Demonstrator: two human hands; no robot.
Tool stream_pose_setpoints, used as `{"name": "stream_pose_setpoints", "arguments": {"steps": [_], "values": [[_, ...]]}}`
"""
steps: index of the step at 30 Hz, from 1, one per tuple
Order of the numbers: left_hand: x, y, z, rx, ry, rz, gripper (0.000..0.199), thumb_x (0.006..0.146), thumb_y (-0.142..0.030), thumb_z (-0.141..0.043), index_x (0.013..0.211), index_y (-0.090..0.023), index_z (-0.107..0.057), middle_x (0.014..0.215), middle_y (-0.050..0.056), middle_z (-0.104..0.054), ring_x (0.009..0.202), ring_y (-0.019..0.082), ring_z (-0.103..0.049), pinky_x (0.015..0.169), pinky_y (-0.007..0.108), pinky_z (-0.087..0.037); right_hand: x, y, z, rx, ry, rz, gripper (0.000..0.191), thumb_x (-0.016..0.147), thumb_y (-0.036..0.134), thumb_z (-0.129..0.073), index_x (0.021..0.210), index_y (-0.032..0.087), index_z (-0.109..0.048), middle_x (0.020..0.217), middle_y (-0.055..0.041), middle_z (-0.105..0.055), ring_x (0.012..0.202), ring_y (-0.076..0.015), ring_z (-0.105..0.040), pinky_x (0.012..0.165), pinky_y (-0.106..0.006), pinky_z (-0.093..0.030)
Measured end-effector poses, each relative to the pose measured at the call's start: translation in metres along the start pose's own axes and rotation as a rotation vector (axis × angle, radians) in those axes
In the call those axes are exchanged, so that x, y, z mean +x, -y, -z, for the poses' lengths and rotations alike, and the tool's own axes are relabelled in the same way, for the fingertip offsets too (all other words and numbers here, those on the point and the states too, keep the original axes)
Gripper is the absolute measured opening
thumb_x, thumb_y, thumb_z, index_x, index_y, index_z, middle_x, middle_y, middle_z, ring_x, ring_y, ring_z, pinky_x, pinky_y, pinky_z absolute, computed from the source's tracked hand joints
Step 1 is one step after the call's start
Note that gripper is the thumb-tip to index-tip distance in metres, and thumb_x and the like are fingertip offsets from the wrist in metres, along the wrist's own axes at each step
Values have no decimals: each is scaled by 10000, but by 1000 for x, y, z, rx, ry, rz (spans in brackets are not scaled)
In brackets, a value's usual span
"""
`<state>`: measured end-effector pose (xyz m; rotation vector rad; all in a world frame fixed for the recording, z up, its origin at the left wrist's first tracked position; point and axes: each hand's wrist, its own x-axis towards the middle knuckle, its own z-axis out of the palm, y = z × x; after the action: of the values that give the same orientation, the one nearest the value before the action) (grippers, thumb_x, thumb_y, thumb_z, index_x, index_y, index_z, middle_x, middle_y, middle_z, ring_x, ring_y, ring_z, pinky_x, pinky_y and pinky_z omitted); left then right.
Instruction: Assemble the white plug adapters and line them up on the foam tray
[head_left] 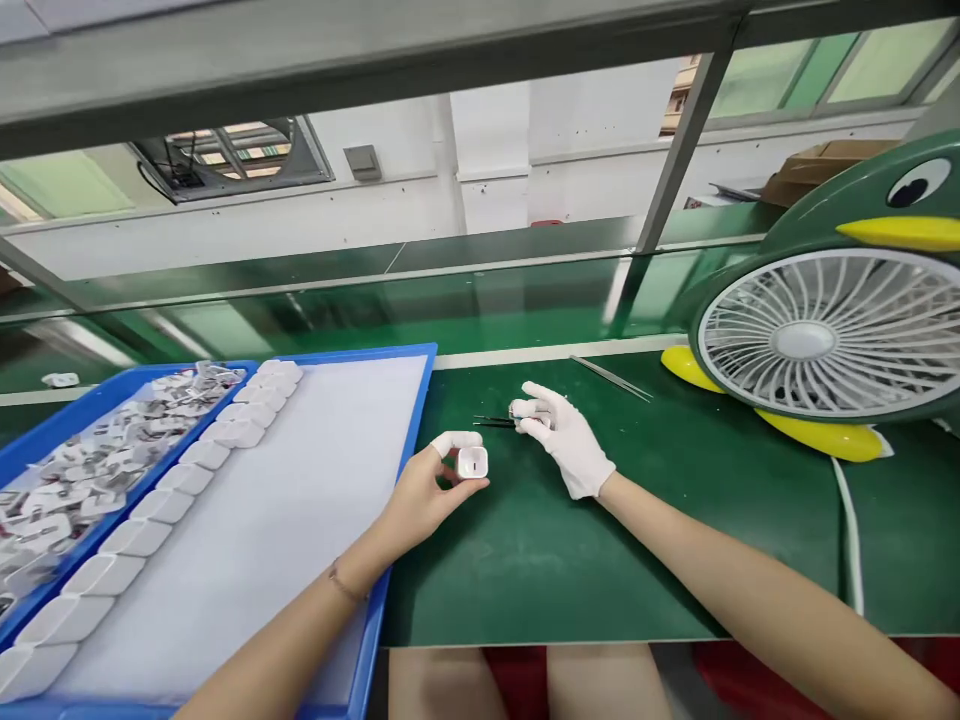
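Observation:
My left hand (424,492), with white covers on some fingers, grips a small white charger housing (472,463) whose open end faces me, with a small dark slot inside. To its right, my right hand (566,445) wears a white glove and is closed around a small white-and-metal charger part (529,411). Black tweezers (493,422) point left from the same fingers, their tips just above the housing and apart from it. Glove and fingers hide most of what the right hand holds.
Silver tweezers (611,378) lie behind my right hand. At left, a blue tray (429,385) bears a row of white housings (161,505); a second blue bin (120,378) holds many loose parts (112,450). A green fan (802,340) stands right, its white cable (850,530) running forward.

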<state>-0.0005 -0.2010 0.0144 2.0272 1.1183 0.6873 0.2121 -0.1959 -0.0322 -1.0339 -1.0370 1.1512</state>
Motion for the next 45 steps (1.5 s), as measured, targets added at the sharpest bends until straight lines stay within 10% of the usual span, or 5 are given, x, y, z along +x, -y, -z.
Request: {"name": "stream_pose_setpoints", "arguments": {"steps": [4, 11, 31, 45], "values": [[0, 8, 0, 144, 1, 66, 427, 744, -384, -703, 1123, -248, -561, 806, -18, -650, 516, 102, -572, 533, 248, -513, -11, -1, -5, -187, -12, 114, 387, 757, 219, -645, 1126, 187, -534, 1070, -73, -614, 932, -174, -619, 879, -380, -497], [-4, 9, -7, 300, -61, -96, 416, 809, -283, -647, 1215, -270, -556, 906, 14, -633, 625, 104, -602, 592, 231, -541, -31, 4, -11, -631, 148, 702, 382, 814, 126, -564, 1169, 257, -516, 1061, -45, -628, 944, -176, -620, 815, -347, -541], [-7, 9, -12, 508, -149, -353, 337, 874, -284, -559, 1197, -204, -504, 1032, 70, -659, 949, 201, -637, 763, 311, -557, -33, 5, -16, -773, 213, 676, 403, 822, 101, -545, 1189, 248, -465, 880, -18, -628, 682, -139, -583, 624, -276, -524], [-7, 4, -14, 520, -59, -200, 257, 837, -281, -600, 1079, -198, -575, 907, 45, -650, 842, 187, -635, 700, 287, -544, -34, 13, -20, -831, 302, 532, 384, 728, 17, -545, 1050, 226, -563, 738, 11, -566, 570, -120, -489, 569, -256, -472]]}}
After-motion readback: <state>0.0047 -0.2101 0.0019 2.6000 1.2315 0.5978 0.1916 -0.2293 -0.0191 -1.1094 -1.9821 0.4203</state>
